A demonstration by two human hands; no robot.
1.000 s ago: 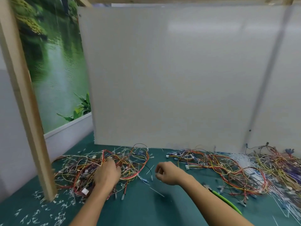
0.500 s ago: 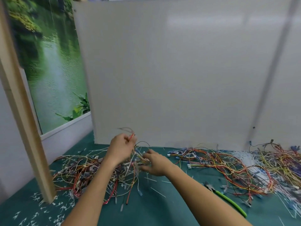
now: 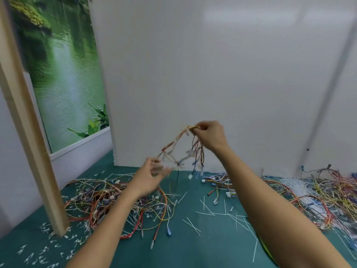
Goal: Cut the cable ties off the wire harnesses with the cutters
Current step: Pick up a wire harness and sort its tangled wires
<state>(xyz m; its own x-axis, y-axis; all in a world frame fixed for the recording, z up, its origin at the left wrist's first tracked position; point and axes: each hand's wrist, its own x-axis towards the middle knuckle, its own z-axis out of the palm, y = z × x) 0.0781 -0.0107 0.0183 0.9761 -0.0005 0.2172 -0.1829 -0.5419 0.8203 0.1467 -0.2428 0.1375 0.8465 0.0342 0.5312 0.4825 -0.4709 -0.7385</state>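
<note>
My right hand is raised in front of the white panel and pinches the top of a thin harness of red, yellow and black wires with white ties. The harness droops left and down toward my left hand. That hand's fingers are blurred and loosely spread just under the harness's lower end, with no clear grip on it. The cutters lie on the mat under my right forearm; only a sliver of green handle shows.
A tangled pile of harnesses lies left of my left arm, and another pile spreads at the right. Cut white tie pieces litter the green mat. A wooden post stands at the left, a white panel behind.
My right hand has risen from the table, lifting one harness up out of the left pile. My left hand let go of the wire bundle and dropped below the harness.
</note>
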